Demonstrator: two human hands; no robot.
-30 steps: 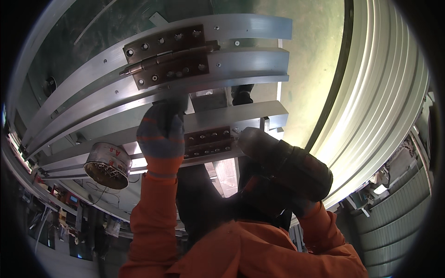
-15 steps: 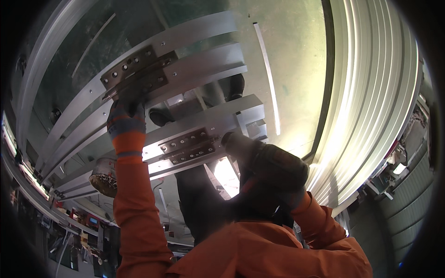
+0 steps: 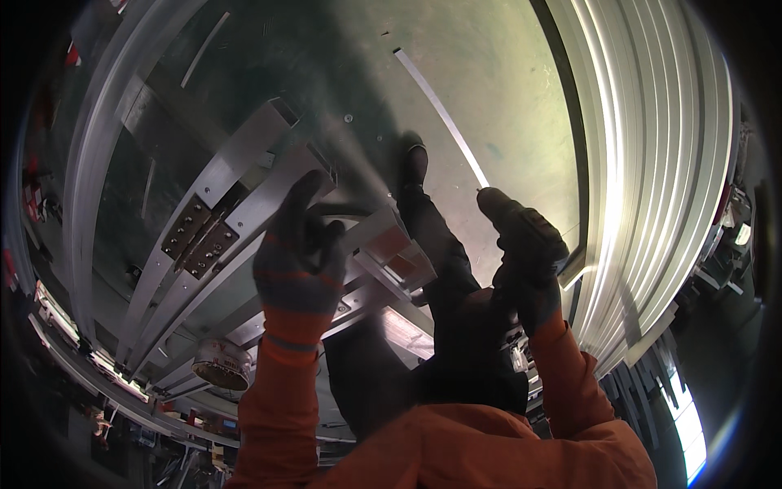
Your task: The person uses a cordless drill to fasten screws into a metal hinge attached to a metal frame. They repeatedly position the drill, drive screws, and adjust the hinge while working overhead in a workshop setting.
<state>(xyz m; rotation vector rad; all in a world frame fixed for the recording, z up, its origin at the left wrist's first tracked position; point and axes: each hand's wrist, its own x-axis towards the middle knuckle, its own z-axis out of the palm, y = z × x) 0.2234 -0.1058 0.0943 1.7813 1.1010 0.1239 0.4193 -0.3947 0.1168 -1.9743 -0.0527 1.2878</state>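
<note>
My left hand [image 3: 300, 261], in a grey and orange glove, hangs over the aluminium profiles with its fingers apart and nothing visible in them. Left of it, a dark metal hinge [image 3: 200, 236] with several screw holes lies across two parallel profiles [image 3: 244, 151]. A nearer profile [image 3: 376, 231] passes beneath and beside that hand, which hides part of it. On the right, my gloved right hand [image 3: 531, 300] grips a dark cordless drill [image 3: 525, 236]. The drill's nose points up and left over the floor, apart from the profiles.
An open round tin [image 3: 221, 363] stands beside my left forearm. A thin pale strip [image 3: 444, 118] lies on the green floor. Long profiles are stacked along the right [image 3: 643, 187], and a long rail [image 3: 94, 163] curves down the left. My legs and shoe [image 3: 415, 163] are among the nearer profiles.
My left hand has come off the far hinge and moved right. The drill has swung right, away from the nearer hinge. The view has turned, so the profiles now slant more steeply at the left.
</note>
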